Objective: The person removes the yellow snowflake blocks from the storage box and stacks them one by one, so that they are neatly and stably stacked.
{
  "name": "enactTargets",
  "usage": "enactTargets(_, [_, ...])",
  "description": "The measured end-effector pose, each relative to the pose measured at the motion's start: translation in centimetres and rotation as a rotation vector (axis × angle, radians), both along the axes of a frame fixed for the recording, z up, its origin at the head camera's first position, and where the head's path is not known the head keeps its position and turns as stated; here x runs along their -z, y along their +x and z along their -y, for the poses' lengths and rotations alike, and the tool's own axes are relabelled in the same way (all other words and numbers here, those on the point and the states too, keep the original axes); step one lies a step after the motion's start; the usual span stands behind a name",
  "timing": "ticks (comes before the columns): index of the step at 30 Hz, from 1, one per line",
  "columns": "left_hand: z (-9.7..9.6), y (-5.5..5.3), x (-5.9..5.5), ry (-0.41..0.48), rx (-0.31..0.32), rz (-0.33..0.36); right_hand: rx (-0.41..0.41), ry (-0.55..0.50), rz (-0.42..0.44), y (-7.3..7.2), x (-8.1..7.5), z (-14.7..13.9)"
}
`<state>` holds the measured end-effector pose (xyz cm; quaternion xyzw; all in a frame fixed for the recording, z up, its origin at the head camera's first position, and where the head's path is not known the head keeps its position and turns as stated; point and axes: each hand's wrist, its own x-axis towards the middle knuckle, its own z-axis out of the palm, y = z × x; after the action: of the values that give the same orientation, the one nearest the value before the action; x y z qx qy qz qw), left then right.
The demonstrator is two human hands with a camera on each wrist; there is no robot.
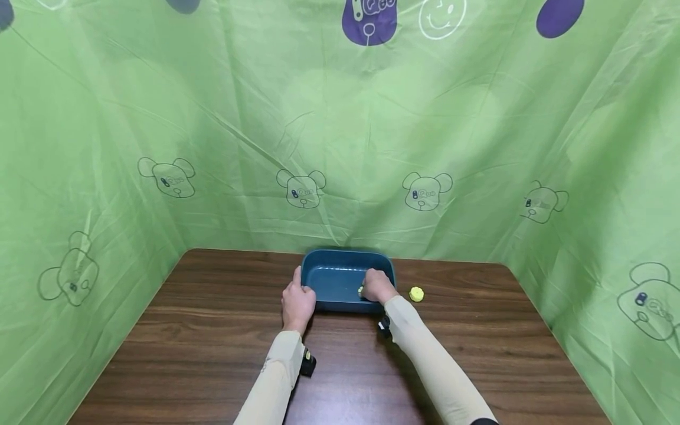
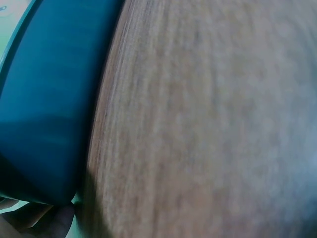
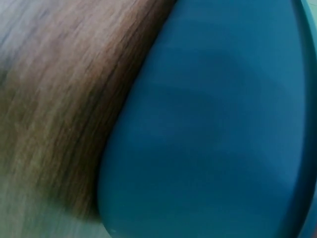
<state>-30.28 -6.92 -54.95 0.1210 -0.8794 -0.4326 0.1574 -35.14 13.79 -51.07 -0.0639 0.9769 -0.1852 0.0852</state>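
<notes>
A dark blue rectangular basin [image 1: 340, 306] stands on the table near the green cloth. My left hand [image 1: 298, 302] lies along its left side, index finger straight beside the rim. In the left wrist view, fingertips [image 2: 60, 220] show by the basin's outer wall. My right hand [image 1: 378, 287] reaches over the front right rim into the basin and pinches a small yellow-green piece [image 1: 360, 291], mostly hidden by the fingers. The right wrist view shows only the basin's outer wall [image 3: 208, 124] and the table. To the basin's right lies a round yellow-green piece [image 1: 417, 294] with a scalloped edge.
The dark wood table [image 1: 212, 330] runs under both forearms. Green cloth [image 1: 255, 130] with printed bear heads hangs behind the table and at both sides. Black wrist cameras [image 1: 307, 362] sit under the sleeves.
</notes>
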Motion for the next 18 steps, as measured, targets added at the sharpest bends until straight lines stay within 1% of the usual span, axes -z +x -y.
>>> enactTargets(2, [0.03, 0.03, 0.05, 0.0, 0.002, -0.004, 0.0, -0.024, -0.011, 0.08, 0.1, -0.04])
enactTargets(9, [0.08, 0.17, 0.11, 0.013, 0.007, 0.023, 0.031, -0.07, -0.046, 0.56, 0.15, 0.03])
enactTargets(15, [0.07, 0.19, -0.2, 0.007, 0.0, 0.016, 0.015, -0.089, -0.083, 0.79, -0.14, 0.11])
enactTargets(18, [0.07, 0.18, -0.3, 0.015, -0.001, 0.015, 0.002, -0.098, -0.082, 0.88, -0.28, 0.05])
